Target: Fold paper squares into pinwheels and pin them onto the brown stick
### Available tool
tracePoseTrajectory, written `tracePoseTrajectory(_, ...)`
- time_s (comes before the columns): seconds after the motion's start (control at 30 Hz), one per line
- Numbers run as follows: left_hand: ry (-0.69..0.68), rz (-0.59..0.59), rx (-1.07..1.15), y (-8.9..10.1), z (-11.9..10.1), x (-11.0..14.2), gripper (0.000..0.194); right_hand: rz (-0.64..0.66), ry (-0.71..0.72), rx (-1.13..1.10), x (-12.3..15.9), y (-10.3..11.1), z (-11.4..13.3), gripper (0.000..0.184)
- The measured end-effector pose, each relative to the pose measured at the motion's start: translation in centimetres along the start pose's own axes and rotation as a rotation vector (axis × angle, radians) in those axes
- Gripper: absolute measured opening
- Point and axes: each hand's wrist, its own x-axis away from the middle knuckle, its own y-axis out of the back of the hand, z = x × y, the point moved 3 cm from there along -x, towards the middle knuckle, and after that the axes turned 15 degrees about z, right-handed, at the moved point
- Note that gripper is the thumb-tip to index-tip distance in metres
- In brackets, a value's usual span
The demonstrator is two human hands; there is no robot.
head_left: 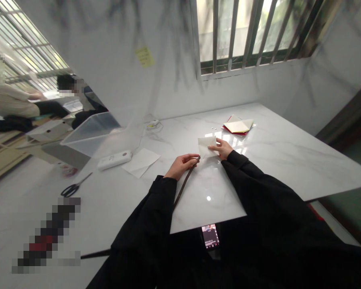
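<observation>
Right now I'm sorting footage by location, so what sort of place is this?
Probably a shared workroom or craft room: scissors and coloured paper on a marble-look table, with other people seated nearby.

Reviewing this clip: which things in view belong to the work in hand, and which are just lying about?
In use:
- pale paper piece, in the right hand
- dark strip, in the left hand

Lying about:
- scissors
- white oblong device
- loose pale sheet
- coloured paper stack, possibly supplies
</observation>
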Motion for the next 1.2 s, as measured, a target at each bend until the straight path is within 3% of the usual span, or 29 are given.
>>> tracePoseTrajectory(0.3,-0.004,-0.046,0.025,0.1,0.6,0.1,0.055,0.044,-0.043,-0.047,0.0,-1.3,-0.2,0.066)
tracePoseTrajectory(0.47,-0.039,-0.125,0.143,0.7,0.6,0.1,0.053,-0.011,-0.020,0.010,0.0,-1.6,-0.2,0.070)
tracePoseTrajectory(0.57,-0.095,-0.198,0.266,1.2,0.5,0.2,0.049,-0.137,0.020,0.219,0.2,-1.2,0.2,0.065)
tracePoseTrajectory(0.7,-0.108,-0.250,0.361,1.7,0.5,0.5,0.046,-0.275,-0.017,0.626,0.8,-0.6,1.0,0.039)
tracePoseTrajectory(0.8,-0.110,-0.261,0.393,1.8,0.6,0.6,0.044,-0.237,-0.037,0.823,1.0,-1.1,1.5,0.035)
tracePoseTrajectory(0.97,-0.128,-0.268,0.402,1.9,0.7,0.5,0.045,-0.077,-0.046,0.930,1.3,-3.3,1.5,0.061)
tracePoseTrajectory(1.1,-0.137,-0.249,0.397,2.0,0.8,0.4,0.047,0.089,-0.098,0.990,1.4,-4.4,1.4,0.028)
tracePoseTrajectory(1.2,-0.148,-0.241,0.394,2.0,0.8,0.3,0.049,0.055,-0.090,0.993,1.5,-4.3,1.6,0.023)
